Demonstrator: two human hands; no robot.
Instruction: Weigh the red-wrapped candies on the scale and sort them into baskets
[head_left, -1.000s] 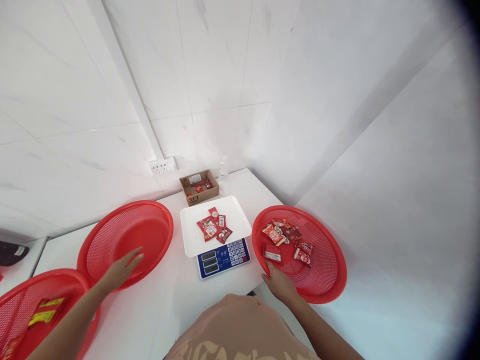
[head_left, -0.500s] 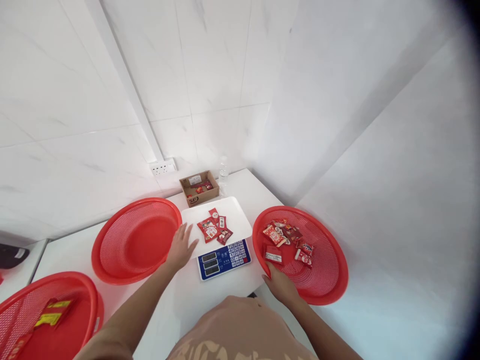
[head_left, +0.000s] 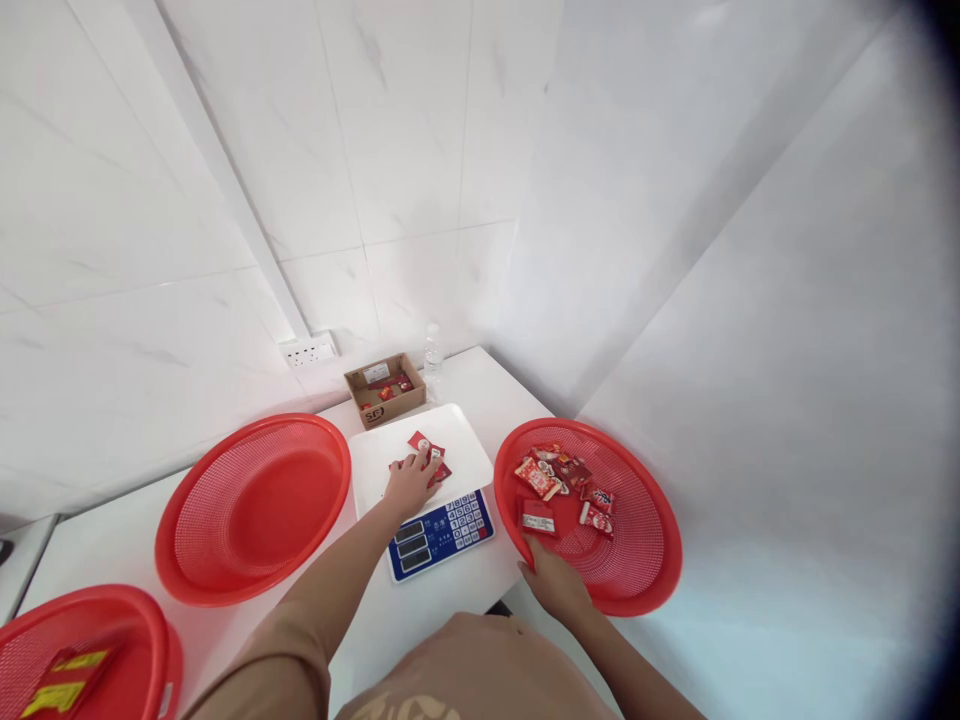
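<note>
From the head camera I look down at a white surface [head_left: 112, 510] set into a tiled corner. My left hand [head_left: 411, 480] reaches forward and lies palm down on the red snack packets [head_left: 424, 446] that sit on the white weighing tray [head_left: 469, 450] of the digital scale [head_left: 440, 527]. My fingers are spread over the packets and touch them; I cannot tell whether they have closed on one. The tips of two packets show beyond my fingers.

My right hand [head_left: 553, 583] is clenched on the near rim of the right basket [head_left: 660, 540], a round red mesh one just beside the scale. More snack packets [head_left: 561, 482] lie in a loose group in its left half, apart from my hand.

Left of the scale stands a second red basket [head_left: 255, 510], and at the lower left edge a third basket [head_left: 120, 630] holds yellow and red packets [head_left: 56, 685]. Behind the scale are a small cardboard box [head_left: 384, 388] with a few red packets inside, a clear plastic bottle [head_left: 433, 350] beside it, and a wall socket [head_left: 309, 350].
</note>
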